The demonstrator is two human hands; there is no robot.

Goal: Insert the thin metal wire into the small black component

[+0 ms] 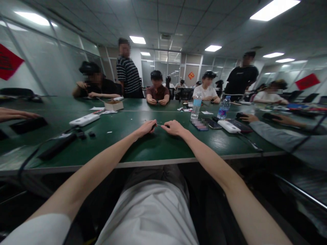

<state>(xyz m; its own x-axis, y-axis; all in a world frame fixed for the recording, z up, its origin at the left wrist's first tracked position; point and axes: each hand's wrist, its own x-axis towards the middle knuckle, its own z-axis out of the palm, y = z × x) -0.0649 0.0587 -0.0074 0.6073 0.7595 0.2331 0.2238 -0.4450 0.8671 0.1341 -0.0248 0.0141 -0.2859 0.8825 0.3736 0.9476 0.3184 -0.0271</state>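
The two hands meet low over the near part of the green table (158,149), forearms reaching across its edge, probably so that the table can steady fine work. The left hand (146,128) is closed in a pinch on a small dark piece (153,126), which sits at its fingertips, facing the other hand. The right hand (175,128) is curled narrow just beside it, and a thin pale strip (158,125) shows in the gap; holding both so close likely keeps the small parts lined up. Whether the right hand grips the strip's end, or something dark under its fingers, I cannot tell. The bottle (196,106), phone (213,123) and right-hand power strip (229,126) stand off to the right, the left power strip (84,119) and a long black object (57,145) to the left, perhaps set aside to leave elbow room. The piece is too small and too covered by fingers to identify; the black object is blurred, its kind uncertain. At right, a co-worker's grey sleeve (274,136) shows, the body cut off.
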